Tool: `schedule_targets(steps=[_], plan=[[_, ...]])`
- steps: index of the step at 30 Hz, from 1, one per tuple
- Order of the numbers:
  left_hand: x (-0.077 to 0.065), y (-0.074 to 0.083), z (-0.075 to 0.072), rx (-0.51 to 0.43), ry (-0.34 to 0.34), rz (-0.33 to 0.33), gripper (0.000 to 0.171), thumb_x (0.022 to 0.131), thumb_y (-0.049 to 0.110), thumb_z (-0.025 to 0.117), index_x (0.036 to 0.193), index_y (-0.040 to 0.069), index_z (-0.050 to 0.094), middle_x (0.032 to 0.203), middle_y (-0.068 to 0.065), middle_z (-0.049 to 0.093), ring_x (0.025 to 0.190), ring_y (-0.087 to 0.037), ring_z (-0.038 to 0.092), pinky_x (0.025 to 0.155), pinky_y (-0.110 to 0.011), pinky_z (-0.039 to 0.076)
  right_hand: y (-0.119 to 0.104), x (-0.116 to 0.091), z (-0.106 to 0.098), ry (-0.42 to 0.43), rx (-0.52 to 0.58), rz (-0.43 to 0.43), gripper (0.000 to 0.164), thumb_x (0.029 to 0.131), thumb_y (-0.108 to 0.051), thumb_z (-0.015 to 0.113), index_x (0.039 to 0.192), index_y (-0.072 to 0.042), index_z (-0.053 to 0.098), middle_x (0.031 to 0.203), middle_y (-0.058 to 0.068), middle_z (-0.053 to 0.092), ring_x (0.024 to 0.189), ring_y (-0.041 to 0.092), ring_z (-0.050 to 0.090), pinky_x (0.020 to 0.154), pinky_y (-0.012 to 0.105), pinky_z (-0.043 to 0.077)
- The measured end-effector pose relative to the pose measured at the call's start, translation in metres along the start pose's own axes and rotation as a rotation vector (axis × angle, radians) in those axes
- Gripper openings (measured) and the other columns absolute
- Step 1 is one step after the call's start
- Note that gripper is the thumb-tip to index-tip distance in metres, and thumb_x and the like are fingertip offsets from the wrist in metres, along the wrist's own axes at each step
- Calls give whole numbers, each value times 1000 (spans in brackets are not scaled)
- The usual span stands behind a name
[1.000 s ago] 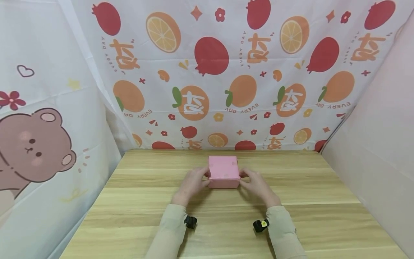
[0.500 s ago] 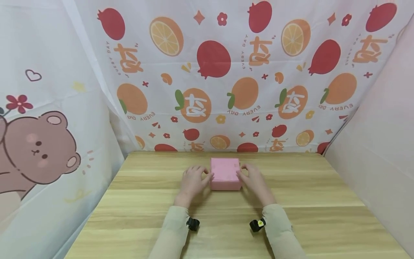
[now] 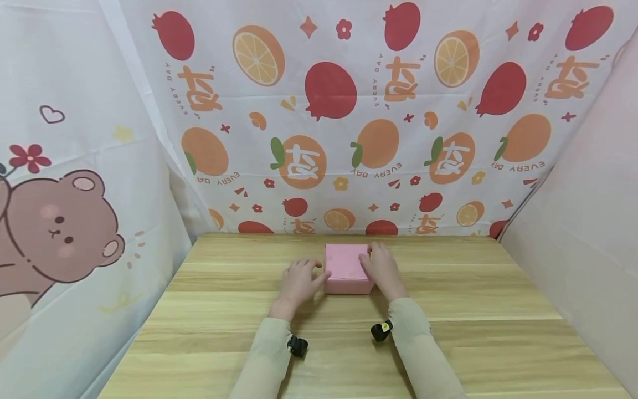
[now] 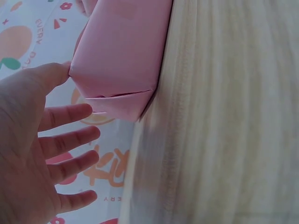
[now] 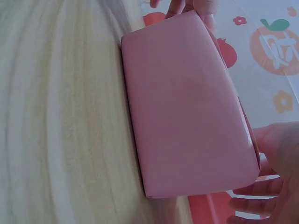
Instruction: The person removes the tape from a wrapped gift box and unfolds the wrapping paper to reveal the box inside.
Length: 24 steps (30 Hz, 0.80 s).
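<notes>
A pink box (image 3: 344, 261) with its lid down sits on the wooden table, in the middle of the head view. My left hand (image 3: 297, 282) is at its left side. In the left wrist view, the thumb (image 4: 56, 74) touches a top corner of the box, and the other fingers are straight and spread beside its end. My right hand (image 3: 382, 271) is at the right side, its thumb over the top of the lid. In the right wrist view, the fingers (image 5: 257, 205) stretch along the box's far end, partly hidden by it.
The wooden table (image 3: 199, 332) surrounds the box. Behind it hangs a fruit-print cloth (image 3: 279, 111). A bear-print cloth (image 3: 99, 310) hangs at the left and a plain pale one (image 3: 588, 233) at the right. Each wrist wears a black camera (image 3: 298, 347).
The lid's front edge lies flatter than a second ago. My thumbs have come up to the box's top edges, and the right hand has shifted back and left over the lid.
</notes>
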<state>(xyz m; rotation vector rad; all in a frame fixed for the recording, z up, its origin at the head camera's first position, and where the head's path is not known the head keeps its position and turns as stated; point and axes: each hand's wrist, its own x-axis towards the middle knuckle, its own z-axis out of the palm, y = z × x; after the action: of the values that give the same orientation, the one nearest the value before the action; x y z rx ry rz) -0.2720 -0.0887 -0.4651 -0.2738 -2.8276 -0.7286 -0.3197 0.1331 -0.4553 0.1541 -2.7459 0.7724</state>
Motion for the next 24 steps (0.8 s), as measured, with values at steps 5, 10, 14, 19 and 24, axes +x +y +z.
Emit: schedule_targets(steps=[5,10,14,19,24], plan=[[1,-2,2,-26,-7,-5,47,93,55,56,117,16,67,130,-10,63,127,-33,52,103,-57,42,-5,1,-1,48,-58,-32,19,89,-23,66,90,-4,60,90,13,58,78,26,54,71,41,51],[0,-2,3,-40,-13,-5,48,93,55,56,117,15,67,129,-10,64,127,-33,52,103,-57,42,-8,-1,-1,76,-73,-75,12,84,-15,64,82,-4,58,88,13,57,76,27,54,68,41,50],[0,-2,4,-44,-17,-3,48,93,54,55,117,14,67,127,-9,64,126,-33,53,103,-56,42,-10,0,1,73,-73,-74,12,82,-13,64,78,-6,55,86,12,55,75,26,52,65,39,48],[0,-3,4,-59,-23,-3,45,94,53,56,115,14,68,127,-9,65,125,-33,54,103,-56,43,-11,3,2,6,-120,-29,15,83,-17,63,78,-7,54,87,10,53,77,24,51,66,36,47],[0,-3,4,-65,-25,-7,46,94,54,55,115,15,68,127,-8,65,125,-33,54,102,-55,44,-14,7,2,-30,-229,-46,17,85,-20,62,84,-3,59,96,13,56,88,27,51,74,40,51]])
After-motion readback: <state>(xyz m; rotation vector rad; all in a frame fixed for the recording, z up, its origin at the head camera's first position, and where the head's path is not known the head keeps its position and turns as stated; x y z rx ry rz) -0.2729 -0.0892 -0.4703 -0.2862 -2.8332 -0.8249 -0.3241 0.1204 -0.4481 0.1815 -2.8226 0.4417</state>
